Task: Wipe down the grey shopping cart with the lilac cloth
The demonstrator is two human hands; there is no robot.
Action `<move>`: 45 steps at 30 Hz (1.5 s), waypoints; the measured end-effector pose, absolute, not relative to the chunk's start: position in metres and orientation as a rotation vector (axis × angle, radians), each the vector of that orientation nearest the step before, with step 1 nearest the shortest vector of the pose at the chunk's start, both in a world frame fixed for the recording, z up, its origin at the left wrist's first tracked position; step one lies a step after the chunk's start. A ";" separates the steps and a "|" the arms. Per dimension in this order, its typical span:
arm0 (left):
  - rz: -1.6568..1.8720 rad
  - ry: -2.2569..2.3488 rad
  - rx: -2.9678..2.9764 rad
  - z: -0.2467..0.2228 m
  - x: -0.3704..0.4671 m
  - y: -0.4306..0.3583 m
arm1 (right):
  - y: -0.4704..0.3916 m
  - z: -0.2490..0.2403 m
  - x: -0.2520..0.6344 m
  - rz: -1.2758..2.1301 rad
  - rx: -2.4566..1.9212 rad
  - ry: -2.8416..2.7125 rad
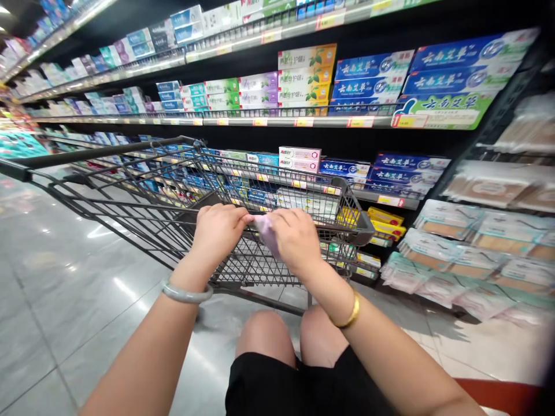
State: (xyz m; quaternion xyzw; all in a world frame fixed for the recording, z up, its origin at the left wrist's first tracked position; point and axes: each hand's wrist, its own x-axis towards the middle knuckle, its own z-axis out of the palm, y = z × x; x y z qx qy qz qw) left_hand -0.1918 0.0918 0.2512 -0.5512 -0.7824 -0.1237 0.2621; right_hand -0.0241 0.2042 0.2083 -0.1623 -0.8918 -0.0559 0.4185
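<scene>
A dark grey wire shopping cart (208, 270) stands side-on in front of my knees. My left hand (220, 228) is closed over the cart's near top rail, its fingertips hidden behind the rail. Just to the right, my right hand (298, 238) holds a light purple cloth (267, 234) against the same rail. The thumb of my left hand is close to the cloth's left end; whether it pinches the cloth is unclear. Through the wires, the part of the basket that shows holds no goods.
Shelves of boxed toothpaste (306, 78) run along the far side of the cart. Packaged goods hang on a rack (489, 231) at the right. The cart's handle (99, 151) reaches to the left over a grey tiled floor (56, 300). Something red (498, 396) is at lower right.
</scene>
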 end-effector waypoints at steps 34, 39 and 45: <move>-0.662 -2.008 -1.645 0.246 -0.185 0.095 | 0.228 0.185 0.000 -0.218 -0.410 -2.184; -0.714 -1.964 -1.679 0.235 -0.156 0.111 | 0.232 0.174 -0.003 -0.261 -0.313 -2.197; -0.584 -2.015 -1.621 0.231 -0.156 0.112 | 0.233 0.168 0.033 -0.274 -0.214 -2.270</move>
